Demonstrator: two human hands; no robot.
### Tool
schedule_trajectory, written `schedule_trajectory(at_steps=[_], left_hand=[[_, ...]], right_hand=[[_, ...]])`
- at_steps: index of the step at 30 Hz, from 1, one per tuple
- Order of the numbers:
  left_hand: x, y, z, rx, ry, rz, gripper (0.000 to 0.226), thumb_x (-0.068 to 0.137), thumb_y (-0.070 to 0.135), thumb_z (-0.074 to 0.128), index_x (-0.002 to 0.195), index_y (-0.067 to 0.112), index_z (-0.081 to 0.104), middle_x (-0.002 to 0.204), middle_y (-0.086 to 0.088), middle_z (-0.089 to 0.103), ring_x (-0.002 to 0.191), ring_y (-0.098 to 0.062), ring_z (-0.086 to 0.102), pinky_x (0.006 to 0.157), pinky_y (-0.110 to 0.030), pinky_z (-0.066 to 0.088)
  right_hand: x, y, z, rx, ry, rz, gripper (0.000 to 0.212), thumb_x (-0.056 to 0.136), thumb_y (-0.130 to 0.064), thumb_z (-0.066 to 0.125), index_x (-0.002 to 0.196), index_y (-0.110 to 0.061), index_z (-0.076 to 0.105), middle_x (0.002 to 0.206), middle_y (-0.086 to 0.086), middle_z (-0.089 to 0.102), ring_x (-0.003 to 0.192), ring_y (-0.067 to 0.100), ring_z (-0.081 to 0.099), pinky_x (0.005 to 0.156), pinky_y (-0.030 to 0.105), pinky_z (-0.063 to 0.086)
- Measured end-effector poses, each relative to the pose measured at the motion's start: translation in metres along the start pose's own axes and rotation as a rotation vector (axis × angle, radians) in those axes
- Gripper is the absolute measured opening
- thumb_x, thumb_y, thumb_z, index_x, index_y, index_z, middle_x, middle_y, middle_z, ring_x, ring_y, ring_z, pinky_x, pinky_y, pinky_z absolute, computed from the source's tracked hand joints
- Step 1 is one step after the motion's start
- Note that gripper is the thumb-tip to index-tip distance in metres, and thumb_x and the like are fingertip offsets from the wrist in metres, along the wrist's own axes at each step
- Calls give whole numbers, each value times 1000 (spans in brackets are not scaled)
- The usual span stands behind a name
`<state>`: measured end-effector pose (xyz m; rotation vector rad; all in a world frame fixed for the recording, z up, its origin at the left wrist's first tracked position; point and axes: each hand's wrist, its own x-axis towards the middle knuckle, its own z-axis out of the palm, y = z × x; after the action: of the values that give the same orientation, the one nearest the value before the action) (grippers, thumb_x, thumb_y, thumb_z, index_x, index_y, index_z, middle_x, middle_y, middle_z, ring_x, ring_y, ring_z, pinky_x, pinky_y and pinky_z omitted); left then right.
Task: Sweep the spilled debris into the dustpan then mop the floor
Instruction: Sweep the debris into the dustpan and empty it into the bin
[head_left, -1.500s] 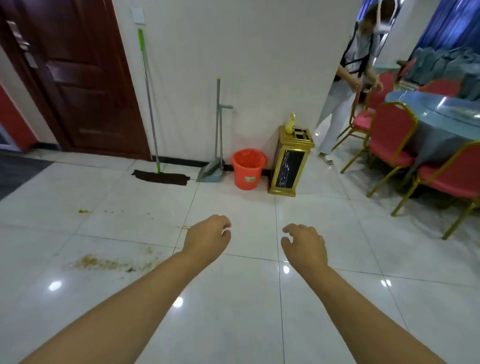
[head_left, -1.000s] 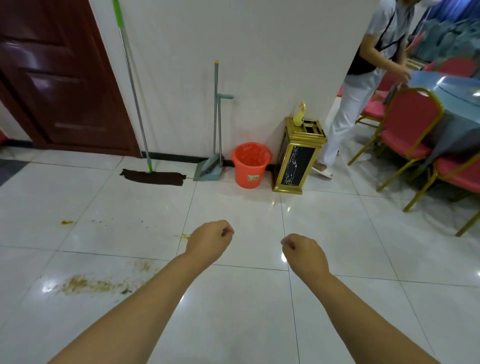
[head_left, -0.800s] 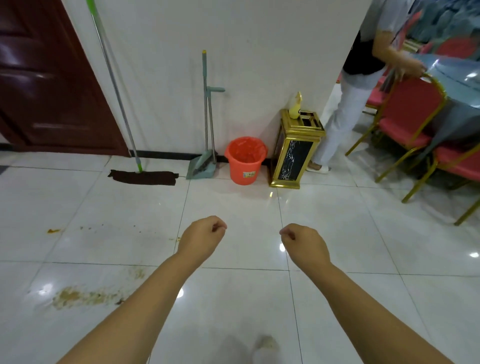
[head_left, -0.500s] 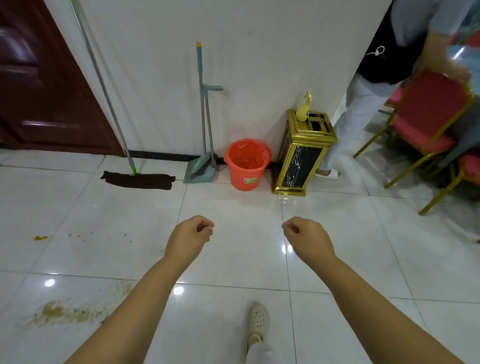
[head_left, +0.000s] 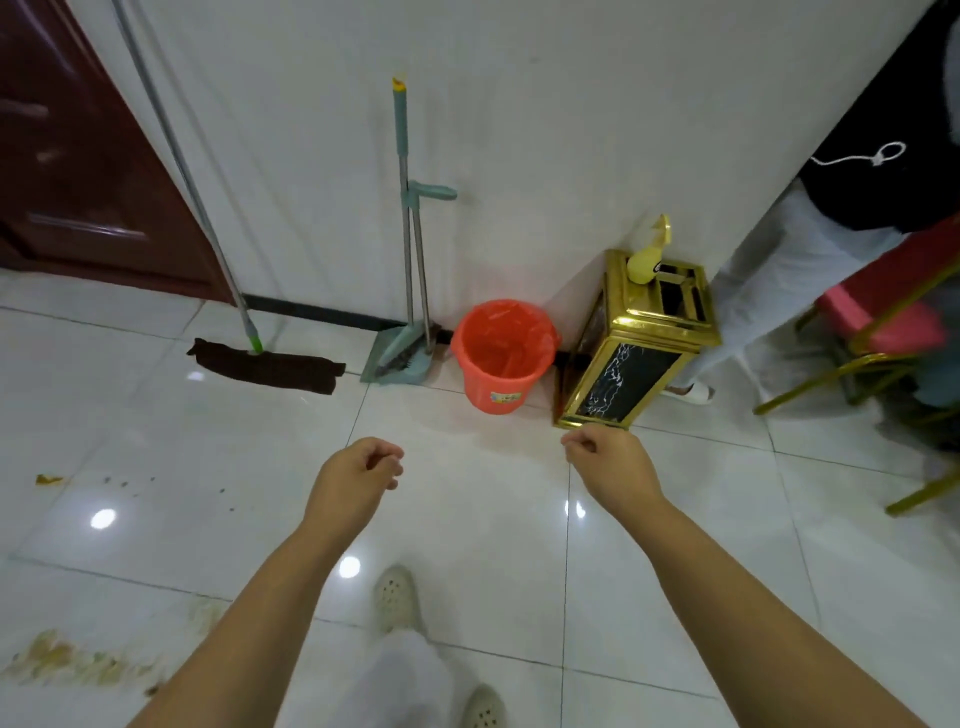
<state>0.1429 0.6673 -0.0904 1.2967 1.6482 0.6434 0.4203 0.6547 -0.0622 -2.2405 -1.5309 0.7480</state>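
Note:
A teal dustpan (head_left: 397, 358) with a broom clipped in it leans upright against the white wall, straight ahead. Left of it a flat mop (head_left: 270, 368) with a dark cloth head and a long metal handle also leans on the wall. Yellow-brown debris (head_left: 78, 662) is smeared on the white tiles at the lower left, with small crumbs (head_left: 49, 479) farther out. My left hand (head_left: 358, 480) and my right hand (head_left: 610, 465) are stretched out over the floor, loosely curled and holding nothing, well short of the dustpan.
An orange bucket (head_left: 501, 353) with a liner stands right of the dustpan, beside a gold and black bin (head_left: 639, 343) with a yellow object on top. A person in white trousers (head_left: 769, 260) and red chairs (head_left: 883, 322) are at the right. A dark door (head_left: 78, 156) is at the left.
I have walked toward the wall, so the dustpan, mop and bucket are nearer and larger. The debris has slid to the lower left. My hands went from relaxed to loosely curled.

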Motion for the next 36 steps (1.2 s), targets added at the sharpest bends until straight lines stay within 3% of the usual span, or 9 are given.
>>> schedule_trajectory(at_steps=[5, 11, 13, 17, 20, 22, 29, 32, 36], left_hand=[[93, 18, -17, -46, 4, -11, 16, 91, 12, 53, 91, 23, 64, 86, 4, 68, 75, -9, 66, 65, -21, 48], [225, 52, -61, -49, -8, 3, 16, 91, 14, 54, 88, 27, 63, 87, 3, 68, 76, -8, 65, 66, -22, 48], [265, 68, -77, -50, -3, 18, 18, 89, 14, 55, 85, 29, 63, 85, 4, 69, 75, -9, 66, 65, -22, 48], [334, 99, -93, -59, 20, 15, 17, 88, 13, 56, 83, 27, 65, 82, 1, 70, 77, -15, 65, 69, -29, 51], [377, 124, -89, -123, -7, -13, 16, 89, 11, 55, 83, 22, 65, 82, -3, 70, 74, -16, 66, 64, -24, 49], [404, 141, -82, -152, -19, -17, 17, 89, 10, 55, 81, 21, 66, 81, -4, 69, 72, -15, 64, 60, -20, 48], [499, 185, -44, -98, -2, -67, 21, 85, 14, 56, 74, 29, 65, 76, 8, 67, 76, -13, 64, 73, -28, 52], [544, 197, -23, -115, 28, -132, 17, 86, 12, 55, 81, 24, 67, 76, 7, 67, 72, -11, 63, 70, -24, 52], [596, 209, 11, -306, 104, -314, 17, 89, 5, 54, 98, 9, 68, 77, -2, 63, 63, -10, 56, 54, -14, 48]], right_hand=[[86, -42, 17, 47, -34, 9, 17, 88, -22, 56, 95, -22, 71, 83, -9, 67, 81, 14, 62, 76, 34, 54], [196, -110, 29, 51, -62, 29, 13, 89, -24, 55, 86, -27, 67, 74, -12, 62, 77, 14, 61, 68, 31, 51], [233, -134, 29, 82, -76, 12, 16, 90, -24, 55, 94, -25, 70, 81, -12, 65, 76, 7, 61, 69, 26, 51], [298, -176, 26, 133, -87, -25, 17, 90, -22, 55, 95, -26, 70, 75, -18, 63, 67, 1, 60, 51, 9, 45], [343, -197, 24, 157, -93, -33, 18, 88, -20, 56, 97, -24, 70, 79, -14, 64, 80, 13, 66, 72, 27, 55], [378, -209, 23, 176, -104, -43, 18, 85, -17, 56, 96, -21, 71, 82, -6, 68, 84, 19, 67, 81, 32, 54], [523, -250, 19, 190, -199, -156, 20, 82, -12, 56, 90, -21, 72, 83, -1, 66, 86, 24, 67, 81, 32, 53], [583, -264, 21, 156, -275, -218, 18, 82, -11, 56, 84, -23, 69, 83, 4, 69, 84, 28, 67, 79, 34, 55], [649, -277, 19, 109, -380, -280, 19, 85, -15, 54, 90, -22, 71, 90, 1, 70, 87, 22, 66, 83, 35, 54]])
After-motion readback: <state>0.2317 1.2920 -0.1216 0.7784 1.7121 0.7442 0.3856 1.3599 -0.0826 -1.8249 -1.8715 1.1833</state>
